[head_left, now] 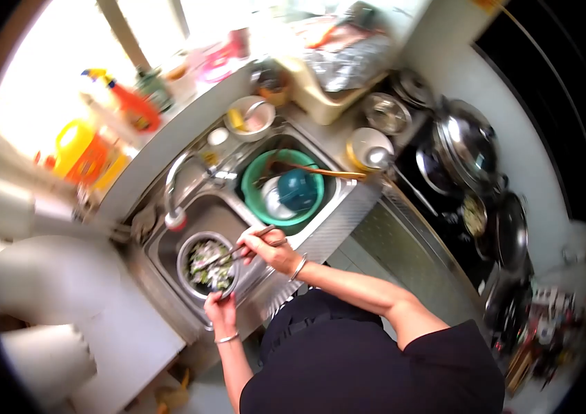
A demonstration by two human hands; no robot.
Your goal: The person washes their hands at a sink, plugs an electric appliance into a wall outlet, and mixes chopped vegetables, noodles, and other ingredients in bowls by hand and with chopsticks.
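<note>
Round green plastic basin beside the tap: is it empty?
No, a rounded teal item and a white one lie inside the green basin.

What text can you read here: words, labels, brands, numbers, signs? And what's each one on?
No text is readable.
Yellow-and-orange plastic jug with a looped handle: label too blurred to read.
Red-orange spray bottle with a yellow-and-blue trigger: no legible lettering.
Small orange patch on the wall at the top edge: blurred, can't tell if it carries text.
Round silver-coloured bowl over the sink: no markings visible.
</note>
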